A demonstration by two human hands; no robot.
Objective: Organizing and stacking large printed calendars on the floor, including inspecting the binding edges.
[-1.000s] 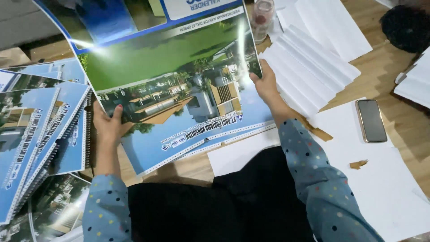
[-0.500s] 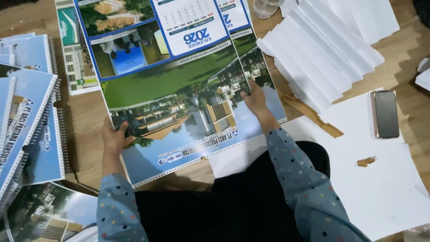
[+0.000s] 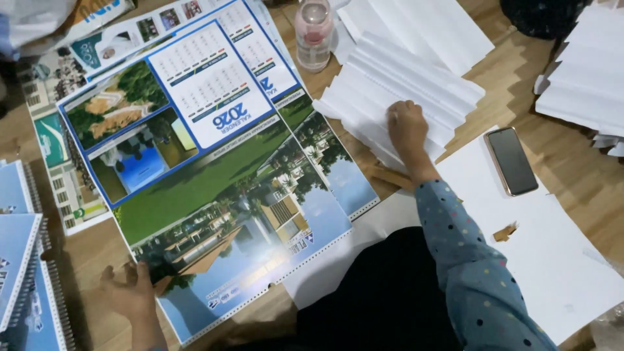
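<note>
A large glossy calendar sheet (image 3: 227, 195), printed with building photos, green lawn and date grids, lies flat on the wooden table in front of me. My left hand (image 3: 130, 296) rests by its lower left corner, fingers spread, touching the sheet's edge. My right hand (image 3: 408, 130) lies palm down on a fanned stack of white paper sheets (image 3: 396, 91) to the right of the calendar, fingers pressing on the top sheets. My blue dotted sleeve (image 3: 468, 260) runs down from it.
A black phone (image 3: 511, 160) lies on a big white sheet (image 3: 552, 260) at right. A pink-capped bottle (image 3: 314, 32) stands at the top. Spiral-bound blue calendars (image 3: 19, 260) pile at left. More white stacks (image 3: 582, 84) sit far right.
The calendar sheet has been laid down flat on the table. My right hand let go of its right edge and moved onto the white paper stack. My left hand loosened at the corner.
</note>
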